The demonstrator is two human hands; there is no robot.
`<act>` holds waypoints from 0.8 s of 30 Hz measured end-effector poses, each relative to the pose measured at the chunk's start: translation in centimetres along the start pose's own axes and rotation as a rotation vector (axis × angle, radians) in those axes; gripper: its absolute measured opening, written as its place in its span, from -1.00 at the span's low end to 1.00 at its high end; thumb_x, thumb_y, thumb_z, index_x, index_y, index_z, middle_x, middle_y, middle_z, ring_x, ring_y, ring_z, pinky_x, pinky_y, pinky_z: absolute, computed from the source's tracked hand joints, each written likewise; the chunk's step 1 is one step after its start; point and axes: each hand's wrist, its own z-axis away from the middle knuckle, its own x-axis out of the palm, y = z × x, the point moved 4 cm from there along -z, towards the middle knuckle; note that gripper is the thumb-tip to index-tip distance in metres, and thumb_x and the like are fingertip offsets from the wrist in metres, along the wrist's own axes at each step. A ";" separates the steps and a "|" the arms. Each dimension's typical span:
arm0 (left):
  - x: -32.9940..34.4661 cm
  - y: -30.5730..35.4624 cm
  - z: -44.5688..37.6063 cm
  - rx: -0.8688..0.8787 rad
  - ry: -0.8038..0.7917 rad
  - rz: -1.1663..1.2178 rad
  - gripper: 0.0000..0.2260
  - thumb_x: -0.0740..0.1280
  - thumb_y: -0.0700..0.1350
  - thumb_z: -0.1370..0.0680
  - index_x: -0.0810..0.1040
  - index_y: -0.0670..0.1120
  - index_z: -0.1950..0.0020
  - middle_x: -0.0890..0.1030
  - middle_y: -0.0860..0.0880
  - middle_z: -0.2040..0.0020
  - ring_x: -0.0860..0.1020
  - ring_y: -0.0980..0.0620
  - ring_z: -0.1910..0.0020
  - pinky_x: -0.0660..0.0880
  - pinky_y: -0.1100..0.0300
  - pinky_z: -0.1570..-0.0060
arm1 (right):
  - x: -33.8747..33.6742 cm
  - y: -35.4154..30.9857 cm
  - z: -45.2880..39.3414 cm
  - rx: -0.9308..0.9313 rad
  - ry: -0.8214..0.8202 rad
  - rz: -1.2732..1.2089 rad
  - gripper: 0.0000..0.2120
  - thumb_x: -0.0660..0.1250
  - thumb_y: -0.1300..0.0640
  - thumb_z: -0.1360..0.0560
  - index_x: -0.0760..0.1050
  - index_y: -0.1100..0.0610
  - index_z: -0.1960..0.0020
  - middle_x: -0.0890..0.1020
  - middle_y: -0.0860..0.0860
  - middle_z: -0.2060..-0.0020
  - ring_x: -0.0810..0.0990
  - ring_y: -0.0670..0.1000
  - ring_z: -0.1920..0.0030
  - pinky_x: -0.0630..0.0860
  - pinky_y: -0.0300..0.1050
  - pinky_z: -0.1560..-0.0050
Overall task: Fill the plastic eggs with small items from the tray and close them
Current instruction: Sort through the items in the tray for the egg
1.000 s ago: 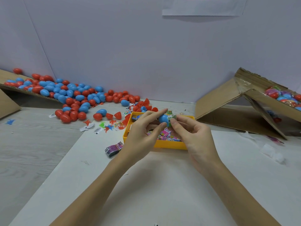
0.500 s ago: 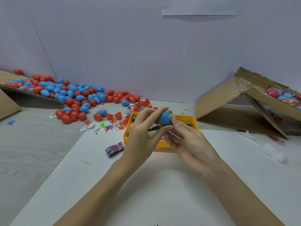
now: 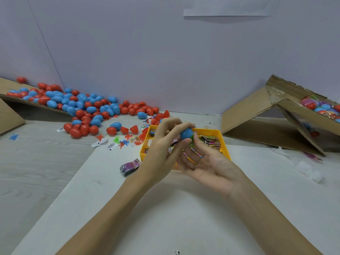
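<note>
Over the yellow tray (image 3: 225, 144) of illegibly printed packets, left hand (image 3: 161, 146) grips blue egg (image 3: 186, 134); right hand (image 3: 206, 162) lies open-palmed.

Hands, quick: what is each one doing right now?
Left hand: fingers curled round the blue egg, gripping it.
Right hand: palm up, fingers mostly straight, thumb tip against a green item at the egg's underside.

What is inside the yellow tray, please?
The yellow tray holds colourful small packets on its right side and a few at its left edge. The left hand and right hand, with the blue egg, cover its middle.
</note>
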 end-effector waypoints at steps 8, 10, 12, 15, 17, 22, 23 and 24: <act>0.7 0.1 0.3 -0.003 0.019 0.080 -0.73 0.23 -0.25 -0.69 0.51 -0.14 -0.38 0.60 0.01 -0.23 0.54 0.09 -0.26 0.41 0.34 -0.24 | -0.3 0.6 -0.4 0.045 0.017 -0.057 -0.79 0.49 0.05 -0.50 0.76 0.20 0.02 0.74 0.11 -0.07 0.73 0.13 -0.09 0.69 0.15 0.00; 0.8 0.1 0.4 -0.011 0.037 0.089 -0.73 0.23 -0.26 -0.68 0.52 -0.14 -0.37 0.60 0.01 -0.21 0.55 0.09 -0.25 0.41 0.34 -0.23 | -0.4 0.7 -0.6 0.046 0.011 -0.066 -0.78 0.50 0.05 -0.49 0.76 0.20 0.02 0.74 0.10 -0.08 0.74 0.12 -0.08 0.69 0.14 0.01; 0.9 0.2 0.4 -0.010 0.053 0.085 -0.75 0.23 -0.25 -0.69 0.54 -0.15 -0.35 0.61 0.01 -0.20 0.55 0.10 -0.24 0.42 0.33 -0.23 | -0.4 0.8 -0.7 0.046 0.009 -0.065 -0.77 0.52 0.04 -0.47 0.76 0.20 0.02 0.74 0.10 -0.09 0.74 0.12 -0.08 0.69 0.14 -0.02; 1.0 0.2 0.3 -0.012 0.074 0.084 -0.76 0.22 -0.26 -0.69 0.56 -0.18 -0.33 0.63 -0.01 -0.18 0.56 0.13 -0.22 0.43 0.33 -0.21 | -0.3 0.8 -0.6 0.045 0.002 -0.060 -0.74 0.53 0.03 -0.44 0.75 0.22 0.02 0.73 0.11 -0.11 0.74 0.11 -0.09 0.68 0.16 -0.04; 0.9 0.3 0.4 -0.017 0.092 0.096 -0.75 0.23 -0.29 -0.69 0.58 -0.19 -0.32 0.64 -0.02 -0.18 0.57 0.13 -0.22 0.44 0.32 -0.21 | -0.2 0.8 -0.5 0.044 -0.004 -0.054 -0.74 0.53 0.03 -0.43 0.75 0.23 0.04 0.73 0.12 -0.11 0.73 0.11 -0.11 0.68 0.16 -0.05; 0.9 0.5 0.4 -0.050 0.137 0.107 -0.75 0.26 -0.34 -0.66 0.63 -0.21 -0.29 0.67 -0.02 -0.17 0.60 0.13 -0.23 0.48 0.29 -0.20 | -0.2 0.8 -0.4 0.046 0.032 -0.029 -0.69 0.54 0.03 -0.42 0.72 0.24 -0.03 0.73 0.14 -0.12 0.73 0.14 -0.12 0.69 0.14 -0.05; 0.9 0.5 0.5 -0.061 0.138 0.107 -0.75 0.26 -0.35 -0.66 0.63 -0.21 -0.28 0.67 -0.03 -0.17 0.60 0.12 -0.22 0.50 0.26 -0.20 | -0.2 0.8 -0.4 0.043 0.045 -0.022 -0.69 0.54 0.03 -0.43 0.71 0.24 -0.05 0.73 0.15 -0.11 0.73 0.14 -0.11 0.69 0.13 -0.05; 1.0 0.6 0.5 -0.073 0.140 0.109 -0.75 0.27 -0.35 -0.66 0.64 -0.21 -0.27 0.68 -0.03 -0.16 0.61 0.11 -0.22 0.51 0.23 -0.20 | -0.2 0.7 -0.4 0.036 0.055 -0.015 -0.68 0.53 0.03 -0.45 0.70 0.23 -0.07 0.73 0.15 -0.10 0.73 0.14 -0.11 0.69 0.13 -0.04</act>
